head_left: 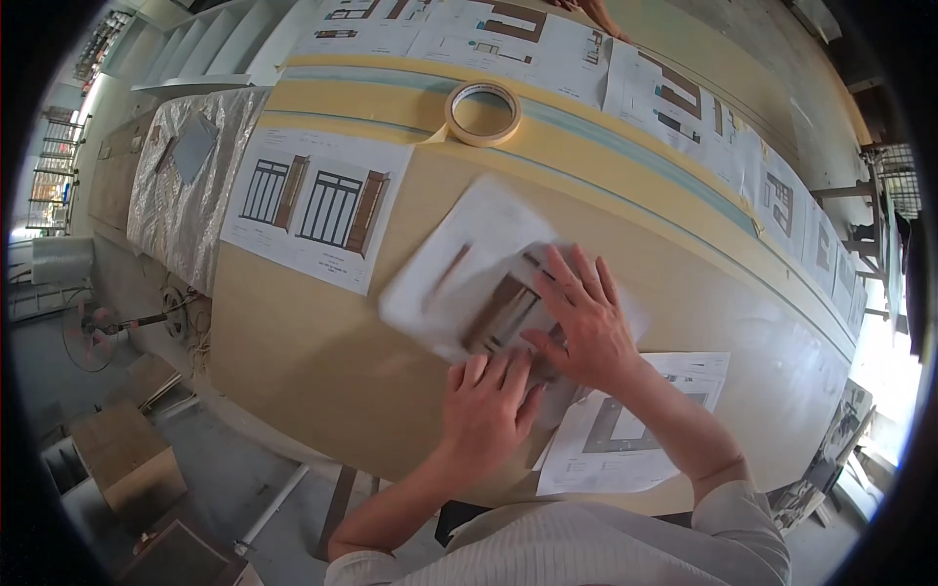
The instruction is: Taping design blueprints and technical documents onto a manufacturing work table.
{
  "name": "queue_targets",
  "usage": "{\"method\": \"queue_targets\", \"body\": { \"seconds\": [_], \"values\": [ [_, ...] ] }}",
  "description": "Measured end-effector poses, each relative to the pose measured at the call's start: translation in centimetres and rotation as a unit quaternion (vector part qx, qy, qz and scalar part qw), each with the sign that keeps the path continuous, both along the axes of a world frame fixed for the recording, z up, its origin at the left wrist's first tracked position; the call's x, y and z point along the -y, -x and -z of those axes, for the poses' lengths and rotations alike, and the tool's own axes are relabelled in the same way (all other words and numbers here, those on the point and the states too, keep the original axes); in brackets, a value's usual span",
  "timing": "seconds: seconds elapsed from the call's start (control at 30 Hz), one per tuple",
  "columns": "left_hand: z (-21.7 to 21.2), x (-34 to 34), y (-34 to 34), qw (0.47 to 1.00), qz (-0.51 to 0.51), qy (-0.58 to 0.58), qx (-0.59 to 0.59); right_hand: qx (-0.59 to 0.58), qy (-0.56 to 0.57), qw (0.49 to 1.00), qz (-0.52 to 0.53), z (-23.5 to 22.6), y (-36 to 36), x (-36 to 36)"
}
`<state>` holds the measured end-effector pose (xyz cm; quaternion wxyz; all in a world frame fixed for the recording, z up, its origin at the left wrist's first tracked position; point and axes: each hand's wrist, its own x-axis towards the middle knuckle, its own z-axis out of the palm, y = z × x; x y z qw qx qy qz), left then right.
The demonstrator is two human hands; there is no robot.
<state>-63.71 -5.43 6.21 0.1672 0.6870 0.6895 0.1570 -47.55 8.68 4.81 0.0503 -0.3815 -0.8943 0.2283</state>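
A white printed sheet (438, 283) with brown drawings lies turned at an angle on the tabletop, blurred by motion. My right hand (592, 330) rests over its right part, palm down and fingers spread. At the sheet's near edge is my left hand (486, 405), fingertips slightly bent against the paper and thumb apart. Another printed sheet (635, 430) with a grey plan drawing lies partly under my right forearm. To the left, a sheet with railing drawings (311, 207) lies flat.
A tape roll (483, 113) sits on the yellow-and-blue strip along the far side. Beyond it runs a row of printed sheets (567, 59), near another person's hand (598, 14). Left of the table (293, 342) stand a plastic-wrapped stack (210, 234), a fan (90, 330) and a cardboard box (127, 454).
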Motion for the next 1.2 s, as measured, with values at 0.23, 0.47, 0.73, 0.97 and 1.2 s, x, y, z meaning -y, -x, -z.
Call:
{"method": "queue_targets", "body": {
  "seconds": [0.23,0.47,0.73,0.97,1.2],
  "values": [
    [3.4,-5.5,4.9,0.995,-0.039,-0.086,-0.03,0.021,-0.009,0.988,-0.153,0.0,1.6,-6.2],
    [5.3,-10.4,8.0,0.988,-0.051,-0.139,-0.045,-0.005,-0.028,0.993,-0.111,0.9,4.8,-7.0],
    [5.8,-13.2,9.6,0.98,-0.106,-0.156,-0.065,-0.053,-0.051,0.992,-0.102,1.9,6.0,-7.9],
    [6.0,-15.2,10.2,0.975,-0.108,-0.146,-0.127,-0.043,-0.053,0.992,-0.103,1.9,6.2,-8.2],
    [6.3,-15.7,10.6,0.972,-0.128,-0.15,-0.128,-0.061,-0.045,0.991,-0.113,2.3,6.6,-8.7]
  ]
}}
